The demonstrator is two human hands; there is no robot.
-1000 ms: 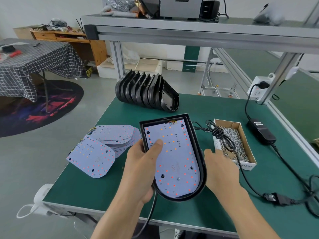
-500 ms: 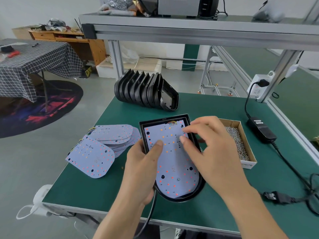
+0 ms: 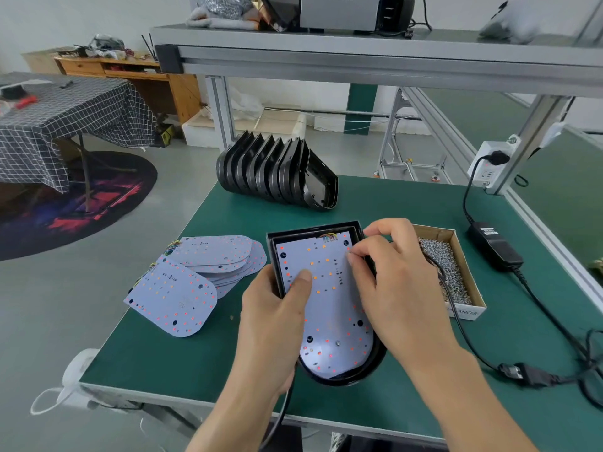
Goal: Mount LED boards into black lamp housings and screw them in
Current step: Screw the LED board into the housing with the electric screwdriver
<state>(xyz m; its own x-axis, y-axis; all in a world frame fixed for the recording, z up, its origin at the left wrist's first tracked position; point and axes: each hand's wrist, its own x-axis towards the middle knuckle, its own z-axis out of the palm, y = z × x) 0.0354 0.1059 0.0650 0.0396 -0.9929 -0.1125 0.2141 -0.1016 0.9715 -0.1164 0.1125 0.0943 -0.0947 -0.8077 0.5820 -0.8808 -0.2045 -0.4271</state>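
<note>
Bright, even light; soft shadows; wide-angle edge bending; top-right corner blurred.

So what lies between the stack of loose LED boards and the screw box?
In the head view, the black housing with its LED board, held by both hands.

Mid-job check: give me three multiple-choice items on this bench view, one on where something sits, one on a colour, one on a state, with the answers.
1. Where is the box of screws?
A. Right of the housing being worked on
B. On the upper shelf
C. Left of the spare boards

2. What colour is the bench top?
A. Grey
B. Green
C. Wooden brown

3. How is the LED board now?
A. Lifted clear of the bench
B. On the spare pile
C. Lying inside the black housing

Answers:
1 A, the box sits beyond the right hand.
2 B, the mat is green throughout.
3 C, the housing's rim surrounds it and the left hand has its thumb on it.
</note>
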